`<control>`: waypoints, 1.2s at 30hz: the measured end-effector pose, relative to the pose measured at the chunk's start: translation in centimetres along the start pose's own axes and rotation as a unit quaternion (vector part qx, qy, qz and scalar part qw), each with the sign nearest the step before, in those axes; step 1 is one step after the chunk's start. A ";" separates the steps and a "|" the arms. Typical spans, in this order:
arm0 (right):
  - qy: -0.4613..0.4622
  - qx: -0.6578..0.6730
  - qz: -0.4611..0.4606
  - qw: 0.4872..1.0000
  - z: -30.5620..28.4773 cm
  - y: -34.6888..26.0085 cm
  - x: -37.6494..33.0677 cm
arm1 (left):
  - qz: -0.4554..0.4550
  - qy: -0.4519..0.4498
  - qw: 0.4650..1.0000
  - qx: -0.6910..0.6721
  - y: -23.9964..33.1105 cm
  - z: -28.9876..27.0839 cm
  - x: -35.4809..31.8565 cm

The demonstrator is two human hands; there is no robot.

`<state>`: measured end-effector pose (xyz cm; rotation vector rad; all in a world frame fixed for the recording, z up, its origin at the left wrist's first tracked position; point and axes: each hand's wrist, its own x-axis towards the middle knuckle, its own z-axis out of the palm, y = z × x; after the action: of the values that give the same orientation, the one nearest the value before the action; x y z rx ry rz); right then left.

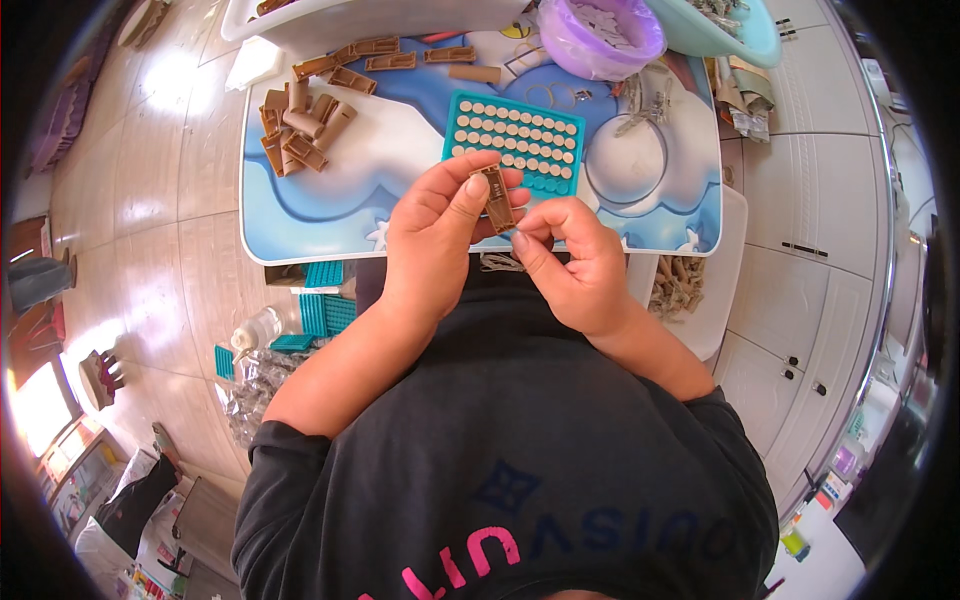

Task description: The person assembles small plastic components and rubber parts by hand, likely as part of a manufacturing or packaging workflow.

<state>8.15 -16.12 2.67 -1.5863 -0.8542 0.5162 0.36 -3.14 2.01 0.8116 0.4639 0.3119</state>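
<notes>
Two hands are hovering over the blue cloud-print table (330, 215), just in front of the teal tray (513, 140) of round pegs. Left hand (432, 235) is pinching a small brown clip piece (496, 197) upright, right hand (572, 262) is curled, fingertips poking its lower end.

You see a brown clip piece (497, 197) over a teal tray (515, 140) dotted with tan discs. Your worktop (300, 215) shows a blue and white cloud pattern, with more brown pieces (303, 125) and a purple bowl (601, 37).
</notes>
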 end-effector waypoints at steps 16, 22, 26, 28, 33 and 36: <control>0.002 0.026 -0.031 0.999 0.4 0.6 -0.4 | -0.022 0.015 1.000 0.004 -0.1 0.2 -0.1; 0.007 0.095 0.003 0.995 0.4 1.0 -0.5 | -0.024 0.017 1.000 -0.007 0.0 0.3 -0.2; 0.004 -0.002 -0.023 1.000 0.3 0.5 -0.3 | -0.024 0.022 0.999 -0.001 0.0 0.4 -0.2; 0.006 -0.033 -0.045 0.998 0.4 0.8 -0.3 | -0.019 0.023 1.000 0.002 -0.1 0.4 -0.2; 0.003 -0.136 -0.129 0.982 0.2 0.3 0.3 | -0.026 0.036 0.999 0.005 -0.1 0.5 -0.2; -0.005 -0.141 -0.112 0.984 0.2 0.1 0.2 | -0.030 0.037 0.999 0.008 0.0 0.5 -0.2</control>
<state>8.11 -15.84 2.51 -1.7147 -1.1371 0.2489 0.40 -3.51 2.41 0.8025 0.5608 0.2828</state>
